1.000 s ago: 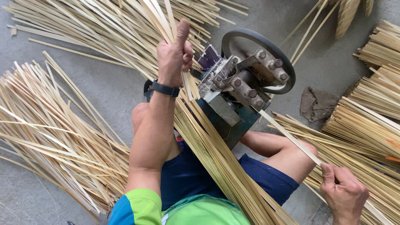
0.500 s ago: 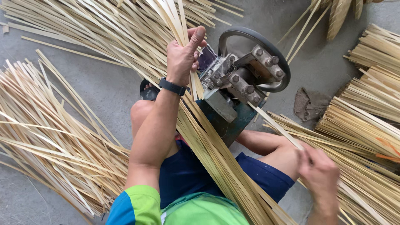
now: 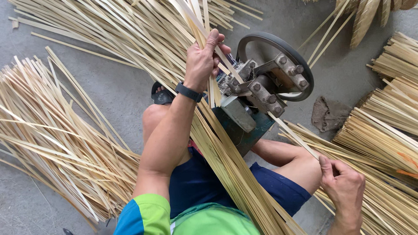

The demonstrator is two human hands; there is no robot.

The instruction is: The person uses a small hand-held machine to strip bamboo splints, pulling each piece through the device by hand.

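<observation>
Your left hand [image 3: 202, 65] is clamped around a few thin bamboo strips [image 3: 226, 152] right at the machine [image 3: 257, 98]; your right hand [image 3: 344, 189] pinches one strip [image 3: 296, 137] coming out toward 4 o'clock. They look light, springy and splintery, so grip near the feed point. The bundle's long axis runs from 11 to 5 across your lap.

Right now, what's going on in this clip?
A seated person is working bamboo strips through a small splitting machine with a round wheel, set on the concrete floor between their knees. The left hand grips a thin strip at the machine's upper side, next to a long bundle of strips lying across the lap. The right hand pinches a strip coming out at the lower right.
</observation>
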